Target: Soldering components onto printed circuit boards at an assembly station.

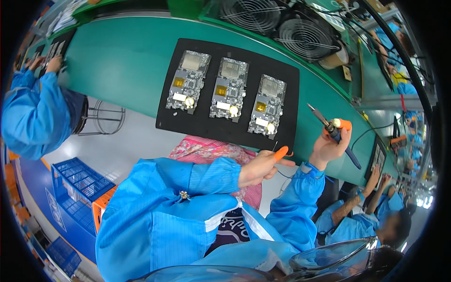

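We've got a green table with a black mat on it, and three circuit boards in a row on that. The rightmost board is closest to both hands, long axis running away from us, far end leaning a bit right. It lies left of our right hand, which is closed round a soldering iron, tip aimed away and left. Our left hand is nearer, just off the board's near end, fingers half curled; a thin strand pokes up there, but we can't tell if it's pinched.
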A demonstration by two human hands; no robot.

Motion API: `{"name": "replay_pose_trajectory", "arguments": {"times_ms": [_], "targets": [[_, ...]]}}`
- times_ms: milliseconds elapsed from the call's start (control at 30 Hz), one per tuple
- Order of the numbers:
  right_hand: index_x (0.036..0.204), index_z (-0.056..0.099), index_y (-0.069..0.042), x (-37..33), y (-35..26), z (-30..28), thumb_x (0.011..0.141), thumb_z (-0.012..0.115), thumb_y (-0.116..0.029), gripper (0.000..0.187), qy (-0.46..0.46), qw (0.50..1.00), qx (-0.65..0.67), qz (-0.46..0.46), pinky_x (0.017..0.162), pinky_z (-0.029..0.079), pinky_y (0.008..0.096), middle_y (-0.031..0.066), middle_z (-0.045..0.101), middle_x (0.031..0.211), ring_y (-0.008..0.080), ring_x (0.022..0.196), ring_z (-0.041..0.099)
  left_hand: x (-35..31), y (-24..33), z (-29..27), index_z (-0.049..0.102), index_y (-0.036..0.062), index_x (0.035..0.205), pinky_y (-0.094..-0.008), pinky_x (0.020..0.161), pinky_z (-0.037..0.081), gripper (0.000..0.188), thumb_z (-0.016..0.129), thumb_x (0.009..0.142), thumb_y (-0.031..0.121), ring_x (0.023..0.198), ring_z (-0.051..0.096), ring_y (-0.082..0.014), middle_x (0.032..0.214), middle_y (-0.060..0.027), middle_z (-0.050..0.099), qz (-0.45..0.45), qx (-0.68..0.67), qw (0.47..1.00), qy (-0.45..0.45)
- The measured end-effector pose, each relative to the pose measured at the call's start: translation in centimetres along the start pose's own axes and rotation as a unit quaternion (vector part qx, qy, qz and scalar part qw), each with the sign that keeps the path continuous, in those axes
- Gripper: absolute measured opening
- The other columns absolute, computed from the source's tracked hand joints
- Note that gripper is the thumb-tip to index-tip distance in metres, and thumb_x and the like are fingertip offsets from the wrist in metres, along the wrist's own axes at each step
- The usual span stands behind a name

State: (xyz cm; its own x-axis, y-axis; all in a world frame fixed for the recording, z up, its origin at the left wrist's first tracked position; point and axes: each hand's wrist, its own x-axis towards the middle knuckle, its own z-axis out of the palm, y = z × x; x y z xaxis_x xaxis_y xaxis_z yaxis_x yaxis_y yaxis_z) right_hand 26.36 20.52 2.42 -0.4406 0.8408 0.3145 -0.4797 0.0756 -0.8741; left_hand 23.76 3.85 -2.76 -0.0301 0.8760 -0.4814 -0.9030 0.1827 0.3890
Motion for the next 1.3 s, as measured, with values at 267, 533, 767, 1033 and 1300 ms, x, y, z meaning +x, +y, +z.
{"name": "replay_pose_trajectory", "arguments": {"times_ms": [267,533,767,1033,1300], "targets": [[0.077,0.048,-0.002,-0.5,-1.1,0.1,0.081,0.04,-0.021,0.021,0.012,0.999,-0.039,0.009,0.039,0.027,0.02,0.0052,0.047,0.063,0.0091,0.044,0.037,-1.9,-0.1,-3.0,0.051,-0.0021,0.107,-0.02,0.047,0.028,0.033,0.038,0.092,0.023,0.051,0.03,-0.0058,0.105,-0.0141,0.055,-0.013,-0.136,0.982,-0.129],[0.081,0.052,0.005,-3.7,1.1,4.2,0.077,0.046,-0.015,0.021,-0.09,0.994,-0.064,0.013,0.055,0.038,0.0223,0.0088,0.053,0.073,0.0126,0.061,0.049,-10.6,4.8,-7.2,0.053,-0.0045,0.098,-0.0232,0.076,0.038,0.022,0.04,0.09,0.012,0.081,0.045,-0.0104,0.115,-0.0095,0.044,0.252,-0.053,0.966,-0.035],[0.078,0.059,0.003,-5.9,2.9,8.3,0.074,0.051,-0.011,0.017,-0.298,0.93,-0.215,0.015,0.047,0.038,0.0235,0.0082,0.056,0.065,0.0132,0.052,0.051,-15.8,9.6,-9.1,0.062,0.0003,0.086,-0.0276,0.076,0.043,0.024,0.058,0.067,-0.012,0.091,0.05,-0.0235,0.105,-0.0122,0.052,0.485,0.6,0.501,0.392],[0.075,0.059,0.003,-6.3,5.2,10.0,0.07,0.054,-0.009,0.014,-0.348,0.903,-0.244,-0.062,0.042,0.037,0.0242,0.0084,0.055,0.059,0.0155,0.044,0.05,-14.8,9.2,-11.8,0.062,0.0025,0.084,-0.0321,0.074,0.042,0.022,0.068,0.064,-0.002,0.086,0.051,-0.0241,0.101,-0.0075,0.056,0.486,0.568,0.515,0.42],[0.075,0.059,0.002,-6.5,5.6,10.6,0.068,0.054,-0.009,0.015,-0.348,0.898,-0.252,-0.089,0.043,0.038,0.0264,0.0098,0.054,0.058,0.0192,0.045,0.05,-15.2,9.0,-12.4,0.065,0.0028,0.075,-0.0281,0.06,0.037,0.023,0.076,0.055,0.006,0.078,0.046,-0.0194,0.091,-0.0035,0.057,0.474,0.654,0.388,0.444]]}}
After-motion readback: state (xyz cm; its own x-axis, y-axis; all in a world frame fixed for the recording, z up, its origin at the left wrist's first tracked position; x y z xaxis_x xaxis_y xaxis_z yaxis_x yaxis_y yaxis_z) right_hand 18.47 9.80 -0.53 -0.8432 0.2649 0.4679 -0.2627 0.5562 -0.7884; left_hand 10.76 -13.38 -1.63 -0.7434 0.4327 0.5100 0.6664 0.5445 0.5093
